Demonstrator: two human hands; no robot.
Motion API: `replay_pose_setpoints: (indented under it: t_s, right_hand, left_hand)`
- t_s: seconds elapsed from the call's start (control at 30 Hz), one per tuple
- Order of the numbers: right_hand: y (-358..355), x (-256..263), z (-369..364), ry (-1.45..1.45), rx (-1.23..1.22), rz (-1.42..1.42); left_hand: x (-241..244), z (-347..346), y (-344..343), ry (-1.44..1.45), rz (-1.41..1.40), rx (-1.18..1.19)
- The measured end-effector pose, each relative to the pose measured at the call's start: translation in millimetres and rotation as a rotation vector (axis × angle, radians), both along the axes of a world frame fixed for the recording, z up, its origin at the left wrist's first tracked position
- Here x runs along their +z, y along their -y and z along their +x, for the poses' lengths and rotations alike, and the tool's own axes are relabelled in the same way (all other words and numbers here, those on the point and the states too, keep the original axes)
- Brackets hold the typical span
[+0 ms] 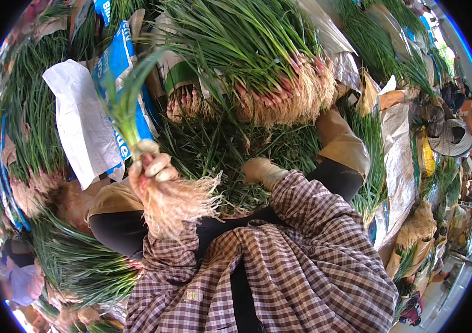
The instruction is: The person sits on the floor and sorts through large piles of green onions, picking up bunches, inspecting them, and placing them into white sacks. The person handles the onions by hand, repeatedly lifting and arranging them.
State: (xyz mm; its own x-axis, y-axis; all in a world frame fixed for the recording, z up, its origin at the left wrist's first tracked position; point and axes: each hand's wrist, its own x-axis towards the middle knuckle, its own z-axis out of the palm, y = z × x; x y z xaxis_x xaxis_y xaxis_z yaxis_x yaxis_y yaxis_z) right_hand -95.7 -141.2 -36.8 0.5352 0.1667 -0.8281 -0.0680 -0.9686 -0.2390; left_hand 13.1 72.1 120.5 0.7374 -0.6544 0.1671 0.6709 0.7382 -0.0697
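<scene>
My left hand (pixel 152 163) is closed around a bunch of green onions (pixel 173 204), its green leaves pointing up and away and its pale roots hanging toward my lap. The moving leaf tips are blurred. Over loose green leaves (pixel 219 154) between my legs is my right hand (pixel 259 171); its fingers are bent, and whether anything is in them cannot be told. Beyond my hands lies a large pile of green onions (pixel 257 54), with reddish stalks and stringy roots facing me. To its left, a smaller bunch (pixel 188 100) has a green band above its roots.
A white sheet (pixel 84 120) and a blue printed sack (pixel 113 62) lie at my left knee. More green onions (pixel 90 258) surround me on both sides. Other people (pixel 21 274) sit at the far left and far right (pixel 452 133).
</scene>
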Motion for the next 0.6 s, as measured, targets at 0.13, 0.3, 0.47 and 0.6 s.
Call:
replay_pose_setpoints:
  t_s: [0.13, 0.3, 0.47, 0.6]
  right_hand:
    - [27, -38, 31, 0.668, -0.547, -0.068]
    - [24, -42, 49, 0.587, -0.716, -0.007]
    - [52, 31, 28, 1.037, -0.567, -0.124]
    - [142, 123, -23, 1.070, -0.620, -0.661]
  left_hand:
    - [-17, 2, 12, -0.024, 0.024, -0.067]
    - [-60, 4, 33, -0.116, 0.176, -0.171]
    - [-56, 7, 50, -0.175, 0.258, -0.139]
    - [-56, 10, 75, 0.048, 0.352, -0.164]
